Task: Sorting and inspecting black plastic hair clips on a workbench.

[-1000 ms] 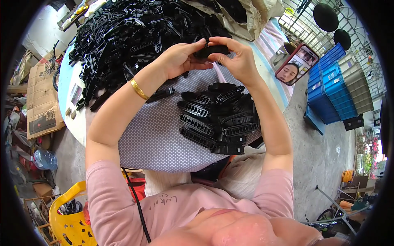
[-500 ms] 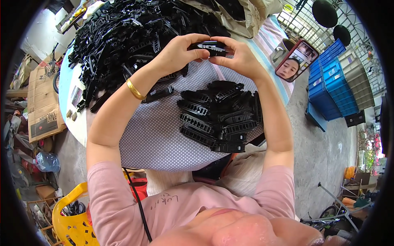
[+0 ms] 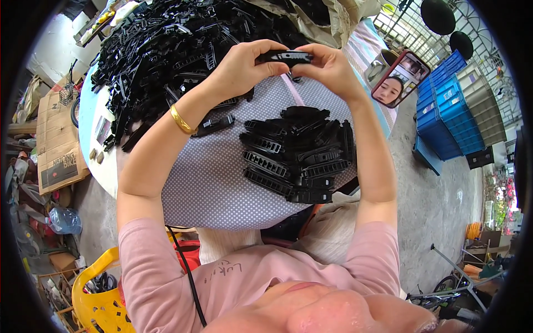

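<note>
Between my two hands, above the far side of the table, is a long black plastic part (image 3: 286,56). My left hand (image 3: 244,65) grips its left end with thumb and fingers. The fingers of my right hand (image 3: 327,69) are closed on its right end. Nearer to me lies a stacked group of similar black plastic parts (image 3: 294,155), some with ladder-like slots. One single black part (image 3: 215,125) rests by my left wrist. A large heap of loose black plastic parts (image 3: 161,61) covers the table's far left.
The round table (image 3: 205,194) has a dotted grey cloth. A brown paper bag (image 3: 344,19) stands at the back. At the right edge are a phone (image 3: 401,79) and a metal cup (image 3: 378,67). Blue crates (image 3: 444,119) stand beyond, a yellow chair (image 3: 91,294) at lower left.
Both hands have lifted slightly away from me with the black part. It has turned a little, and my right fingers have shifted on its end.
</note>
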The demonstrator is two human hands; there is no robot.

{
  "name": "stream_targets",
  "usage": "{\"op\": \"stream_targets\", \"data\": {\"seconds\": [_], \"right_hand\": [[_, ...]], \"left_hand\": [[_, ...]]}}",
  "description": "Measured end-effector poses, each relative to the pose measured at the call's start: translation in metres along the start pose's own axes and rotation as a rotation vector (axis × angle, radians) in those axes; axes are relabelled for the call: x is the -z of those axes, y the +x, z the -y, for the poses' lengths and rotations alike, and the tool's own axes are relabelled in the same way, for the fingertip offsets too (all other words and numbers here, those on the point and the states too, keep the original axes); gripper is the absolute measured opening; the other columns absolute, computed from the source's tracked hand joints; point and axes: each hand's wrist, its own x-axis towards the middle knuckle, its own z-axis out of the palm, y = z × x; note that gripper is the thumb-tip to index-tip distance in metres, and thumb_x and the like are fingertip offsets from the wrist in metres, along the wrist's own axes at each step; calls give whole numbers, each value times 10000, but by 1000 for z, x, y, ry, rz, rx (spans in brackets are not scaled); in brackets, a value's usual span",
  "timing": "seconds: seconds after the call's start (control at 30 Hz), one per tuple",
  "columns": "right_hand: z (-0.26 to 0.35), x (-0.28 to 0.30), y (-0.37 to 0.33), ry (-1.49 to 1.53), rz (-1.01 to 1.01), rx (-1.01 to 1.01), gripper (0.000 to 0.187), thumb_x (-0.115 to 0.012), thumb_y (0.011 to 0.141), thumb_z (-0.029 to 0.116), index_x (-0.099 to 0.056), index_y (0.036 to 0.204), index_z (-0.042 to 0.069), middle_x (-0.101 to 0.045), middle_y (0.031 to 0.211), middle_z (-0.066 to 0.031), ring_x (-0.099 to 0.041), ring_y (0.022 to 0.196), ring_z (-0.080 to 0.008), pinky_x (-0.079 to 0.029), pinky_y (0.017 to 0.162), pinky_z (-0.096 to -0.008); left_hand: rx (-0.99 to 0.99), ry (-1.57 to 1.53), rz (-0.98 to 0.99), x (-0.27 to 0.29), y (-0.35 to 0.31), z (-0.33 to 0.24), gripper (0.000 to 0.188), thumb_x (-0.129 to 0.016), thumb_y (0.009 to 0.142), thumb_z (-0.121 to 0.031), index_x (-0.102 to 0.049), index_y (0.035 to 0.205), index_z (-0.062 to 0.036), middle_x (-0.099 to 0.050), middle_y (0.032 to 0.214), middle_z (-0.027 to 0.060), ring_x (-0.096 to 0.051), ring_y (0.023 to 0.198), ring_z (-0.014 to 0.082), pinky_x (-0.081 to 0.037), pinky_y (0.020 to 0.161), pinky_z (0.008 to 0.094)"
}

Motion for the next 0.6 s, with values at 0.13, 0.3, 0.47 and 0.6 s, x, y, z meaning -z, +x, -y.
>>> {"op": "stream_targets", "data": {"seconds": [0.13, 0.3, 0.47, 0.6], "right_hand": [[-23, 33, 8, 287, -210, -75, 386, -523, 903, 287, -527, 1167, 5, -583, 1114, -81, -556, 1023, -150, -467, 843, -299], [-99, 33, 32, -733, -313, 193, 431, -505, 887, 267, -473, 1246, 31, -471, 1273, -200, -433, 1200, -315, -331, 1007, -352], [-113, 15, 38, -729, -310, 242, 406, -513, 862, 226, -493, 1230, 55, -494, 1232, -209, -449, 1157, -341, -345, 987, -380], [-97, 15, 32, -776, -241, 22, 399, -559, 807, 284, -538, 1172, 123, -568, 1139, -124, -470, 1117, -305, -371, 959, -392]], "left_hand": [[66, -36, 227, -11, -5, -21, 324, -684, 750, -53, -609, 1065, -32, -648, 906, 61, -601, 783, 106, -489, 729, 241], [-372, -34, 604, -33, -12, -13, 396, -608, 835, -316, -596, 1113, -34, -604, 1087, 109, -564, 997, 227, -432, 894, 322], [57, -66, 297, -30, 7, 7, 253, -553, 864, -140, -602, 1089, -37, -611, 1054, 81, -555, 1004, 204, -427, 906, 317], [-275, 589, 133, -35, 31, 44, 288, -590, 770, -60, -611, 1056, -36, -594, 1051, 104, -516, 1009, 269, -426, 904, 324]]}}
